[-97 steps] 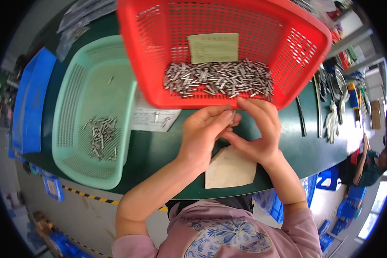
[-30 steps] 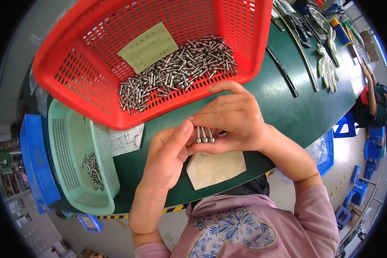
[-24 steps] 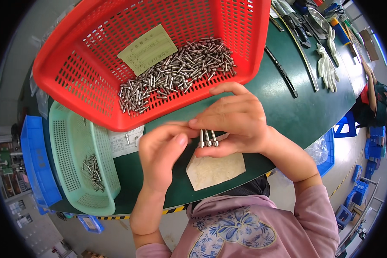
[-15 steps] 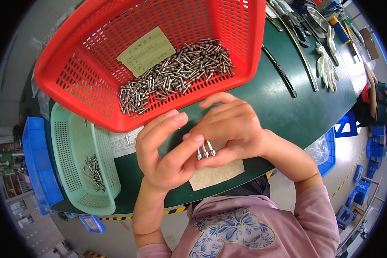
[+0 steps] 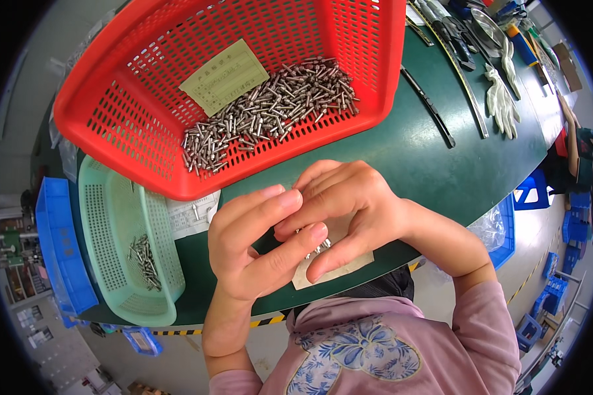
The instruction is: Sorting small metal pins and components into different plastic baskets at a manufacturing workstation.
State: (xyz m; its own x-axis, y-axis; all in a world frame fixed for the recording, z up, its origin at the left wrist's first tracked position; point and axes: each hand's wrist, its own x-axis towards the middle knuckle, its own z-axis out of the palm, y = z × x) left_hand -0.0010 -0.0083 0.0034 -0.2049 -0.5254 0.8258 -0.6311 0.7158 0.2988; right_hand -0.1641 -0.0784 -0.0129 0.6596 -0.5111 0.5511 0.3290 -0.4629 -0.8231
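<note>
head cam | looks steeply down, close over green table (image 5: pixel 428 158) | fisheye, edges bent

I'm seeing the left hand (image 5: pixel 254 247) closing in over the right hand (image 5: pixel 349 210) at frame centre, its fingers now overlapping the right fingertips. The small metal pins (image 5: pixel 317 247), plainly fanned out a moment ago, are getting mostly hidden between the palms. The beige card (image 5: pixel 349 268) underneath is showing less.

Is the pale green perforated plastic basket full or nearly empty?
Nearly empty: the pale green perforated plastic basket holds only a small cluster of metal pins.
</note>
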